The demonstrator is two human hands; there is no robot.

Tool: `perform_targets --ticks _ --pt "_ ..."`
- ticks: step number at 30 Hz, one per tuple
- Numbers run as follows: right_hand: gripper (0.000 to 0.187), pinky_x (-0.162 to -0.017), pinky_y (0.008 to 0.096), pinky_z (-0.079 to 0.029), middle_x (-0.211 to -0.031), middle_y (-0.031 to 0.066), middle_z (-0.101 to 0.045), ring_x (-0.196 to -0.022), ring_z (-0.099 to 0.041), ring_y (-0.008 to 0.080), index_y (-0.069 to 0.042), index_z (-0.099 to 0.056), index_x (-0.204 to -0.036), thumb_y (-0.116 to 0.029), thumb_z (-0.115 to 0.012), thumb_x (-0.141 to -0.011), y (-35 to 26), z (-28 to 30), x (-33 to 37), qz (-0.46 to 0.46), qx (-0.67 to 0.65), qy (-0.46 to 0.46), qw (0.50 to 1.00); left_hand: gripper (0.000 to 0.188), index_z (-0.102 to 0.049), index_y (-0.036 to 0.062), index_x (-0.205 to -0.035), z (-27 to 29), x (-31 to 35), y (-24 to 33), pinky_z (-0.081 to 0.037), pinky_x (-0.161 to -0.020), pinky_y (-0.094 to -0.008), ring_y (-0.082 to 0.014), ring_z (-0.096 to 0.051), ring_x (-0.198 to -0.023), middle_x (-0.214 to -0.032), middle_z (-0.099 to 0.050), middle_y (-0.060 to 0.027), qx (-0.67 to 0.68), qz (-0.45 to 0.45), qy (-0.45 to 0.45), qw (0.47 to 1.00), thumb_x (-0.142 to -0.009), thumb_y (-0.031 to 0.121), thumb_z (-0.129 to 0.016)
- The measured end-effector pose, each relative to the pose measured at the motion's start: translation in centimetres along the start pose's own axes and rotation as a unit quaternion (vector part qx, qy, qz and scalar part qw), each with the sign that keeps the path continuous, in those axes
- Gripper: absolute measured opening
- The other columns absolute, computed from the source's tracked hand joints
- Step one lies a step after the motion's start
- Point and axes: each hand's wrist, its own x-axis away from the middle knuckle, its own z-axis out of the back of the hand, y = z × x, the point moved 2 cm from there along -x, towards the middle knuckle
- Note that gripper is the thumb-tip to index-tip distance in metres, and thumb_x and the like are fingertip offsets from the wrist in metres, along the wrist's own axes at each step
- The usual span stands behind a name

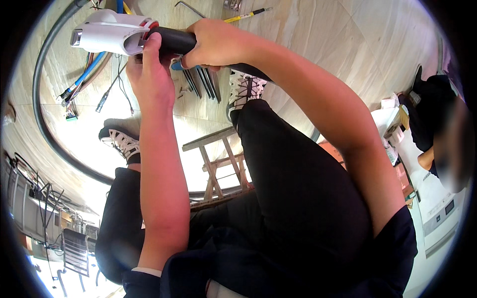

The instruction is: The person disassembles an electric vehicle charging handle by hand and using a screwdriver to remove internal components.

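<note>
Both my hands are up at the top left, over the floor, on a white plastic connector housing joined to a thick black sleeve. A red ring shows where the two meet. My left hand is closed at that joint, its thumb pressed on the sleeve's end beside the housing; its other fingers are mostly hidden. Around the sleeve's right end wraps my right hand. Black cable shows below my right wrist. Under the hands lie several thin dark tool shafts, a blue handle and small screws.
A thick black cable curves across the floor at left, near loose coloured wires. A hex key and a yellow-and-black tool lie beyond my hands. A wooden stool stands between my legs. Another person is at far right.
</note>
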Motion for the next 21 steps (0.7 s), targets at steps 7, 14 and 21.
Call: perform_targets --ticks 7,14,21 --pt "0.03 -0.057 0.033 -0.052 -0.054 0.0093 -0.062 -0.052 -0.064 0.0194 0.001 -0.065 -0.07 -0.029 -0.071 -0.067 0.1 0.3 0.0 -0.005 -0.002 0.001 1.0 0.041 -0.054 -0.0033 -0.125 -0.4 -0.2 -0.1 -0.056 -0.078 -0.0344 -0.0213 -0.063 -0.097 -0.114 -0.059 -0.0132 -0.019 -0.013 0.003 1.0 -0.092 0.017 -0.064" --pt "0.039 -0.049 0.0291 -0.048 -0.058 0.0062 -0.058 -0.048 -0.059 0.0165 0.003 -0.065 -0.09 -0.029 -0.074 -0.069 0.5 -0.2 -0.5 0.009 0.024 0.001 1.0 0.043 -0.052 -0.0054 -0.125 0.5 -0.4 0.0 -0.051 -0.094 -0.0409 -0.0248 -0.061 -0.104 -0.118 -0.058 -0.0143 -0.035 0.013 -0.035 0.999 -0.092 0.019 -0.065" --pt "0.046 -0.05 0.0293 -0.05 -0.057 0.0069 -0.058 -0.048 -0.059 0.0161 0.003 -0.067 -0.101 -0.029 -0.073 -0.069 0.5 -0.7 -0.5 0.011 0.019 0.01 1.0 0.043 -0.051 -0.0047 -0.126 0.5 -0.5 -0.2 -0.051 -0.093 -0.0405 -0.0245 -0.061 -0.105 -0.117 -0.059 -0.0137 -0.061 -0.001 0.009 0.998 -0.091 0.016 -0.065"
